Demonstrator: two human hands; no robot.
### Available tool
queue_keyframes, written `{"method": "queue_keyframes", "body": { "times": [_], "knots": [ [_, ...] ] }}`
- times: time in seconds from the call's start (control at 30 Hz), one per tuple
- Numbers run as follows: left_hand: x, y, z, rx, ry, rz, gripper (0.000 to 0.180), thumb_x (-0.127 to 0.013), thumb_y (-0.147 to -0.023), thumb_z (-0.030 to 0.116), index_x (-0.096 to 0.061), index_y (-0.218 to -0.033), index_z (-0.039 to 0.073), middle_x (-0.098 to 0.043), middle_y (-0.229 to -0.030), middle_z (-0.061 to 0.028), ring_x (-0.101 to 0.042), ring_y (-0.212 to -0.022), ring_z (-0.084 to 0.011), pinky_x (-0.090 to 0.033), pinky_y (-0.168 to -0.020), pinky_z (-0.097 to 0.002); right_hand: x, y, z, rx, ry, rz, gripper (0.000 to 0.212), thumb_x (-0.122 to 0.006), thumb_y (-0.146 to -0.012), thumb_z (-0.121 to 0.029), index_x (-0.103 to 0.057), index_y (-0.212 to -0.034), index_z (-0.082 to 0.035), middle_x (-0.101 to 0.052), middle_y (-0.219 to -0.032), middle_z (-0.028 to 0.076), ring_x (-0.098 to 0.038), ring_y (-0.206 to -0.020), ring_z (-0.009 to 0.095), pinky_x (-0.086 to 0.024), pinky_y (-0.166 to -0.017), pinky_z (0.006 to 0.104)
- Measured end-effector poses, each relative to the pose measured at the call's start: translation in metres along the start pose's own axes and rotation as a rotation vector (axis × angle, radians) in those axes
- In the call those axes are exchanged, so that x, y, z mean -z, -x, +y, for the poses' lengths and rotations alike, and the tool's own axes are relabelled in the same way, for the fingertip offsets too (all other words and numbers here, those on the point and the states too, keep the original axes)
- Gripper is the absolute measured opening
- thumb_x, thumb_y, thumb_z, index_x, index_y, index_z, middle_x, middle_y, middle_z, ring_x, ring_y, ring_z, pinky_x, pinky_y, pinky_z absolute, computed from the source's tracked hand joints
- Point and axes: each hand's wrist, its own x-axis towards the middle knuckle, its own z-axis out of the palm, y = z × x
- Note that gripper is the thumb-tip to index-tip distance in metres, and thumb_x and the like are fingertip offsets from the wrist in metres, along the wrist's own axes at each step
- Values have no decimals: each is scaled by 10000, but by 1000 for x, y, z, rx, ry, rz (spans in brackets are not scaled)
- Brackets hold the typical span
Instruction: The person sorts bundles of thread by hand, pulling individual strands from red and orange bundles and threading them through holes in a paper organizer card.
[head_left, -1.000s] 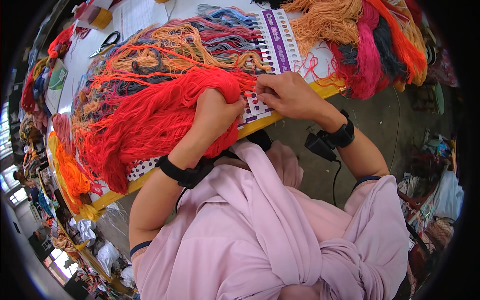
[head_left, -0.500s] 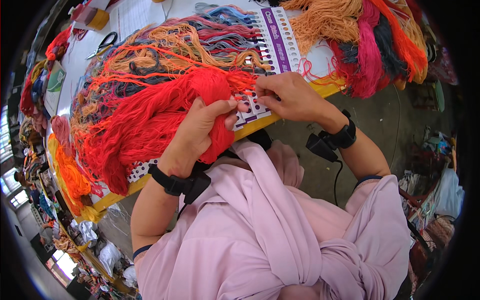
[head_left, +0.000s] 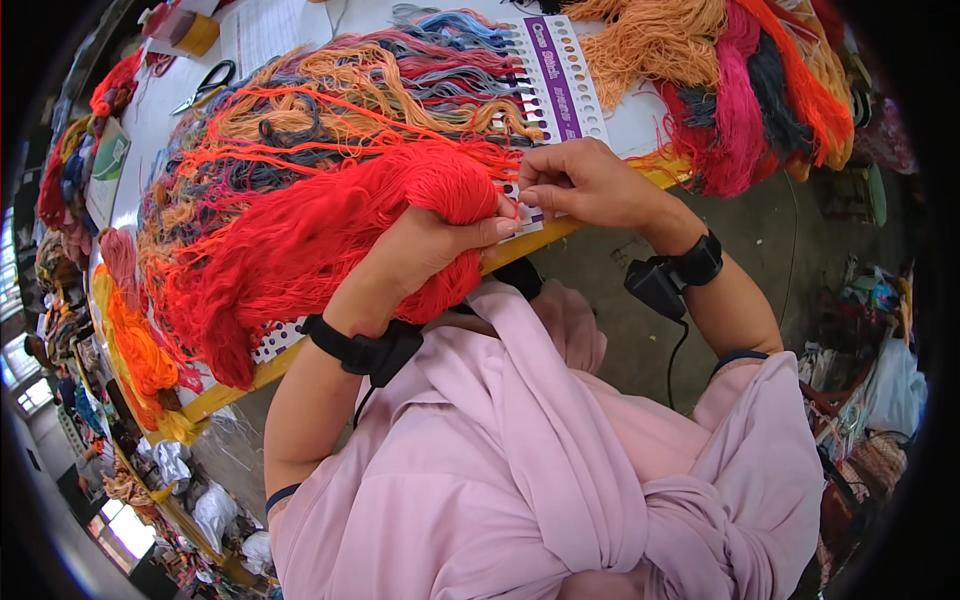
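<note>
Head view: the left hand (head_left: 432, 248) grips a thick hank of red embroidery thread (head_left: 320, 225), lying partly over the yellow table edge (head_left: 545, 236); the right hand (head_left: 600, 188) curls just beside it, whether pinching a strand, I can't tell. White lettering runs down the hole-punched thread card's (head_left: 584, 92) purple band (head_left: 557, 85).

Bright, even light falls on the table (head_left: 632, 122), leaving only soft shadows there. Left of the table, openings (head_left: 127, 527) burn out to white; the floor (head_left: 735, 270) in front of it is dimmer. Red thread (head_left: 300, 250) on the table looks crisp and strongly saturated. Clutter (head_left: 885, 405) well away from the table bends and softens toward the dark surround.
</note>
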Motion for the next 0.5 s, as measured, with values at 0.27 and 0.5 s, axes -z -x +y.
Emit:
{"method": "queue_keyframes", "body": {
  "times": [0.27, 0.5],
  "knots": [
    [186, 86, 61, -222, 349, 561, 351, -604, -904, 53, -562, -1207, -119, -573, -783, -16, -488, -674, -63, -417, -617, -195, -5, 2, 7, 136, 313, 89, 93, -620, -817, -149, -649, -843, -64, -647, -669, 98, -633, -647, 291, -474, -622, 388],
    [166, 111, 91, -245, -9, 653, 285, -580, -957, 122, -617, -1169, -65, -682, -1047, -139, -558, -806, -108, -490, -742, -250, -7, 0, -12, 119, 397, 69, 96, -606, -839, -139, -632, -848, -47, -659, -737, 131, -638, -685, 308, -479, -642, 406]
  ]
}}
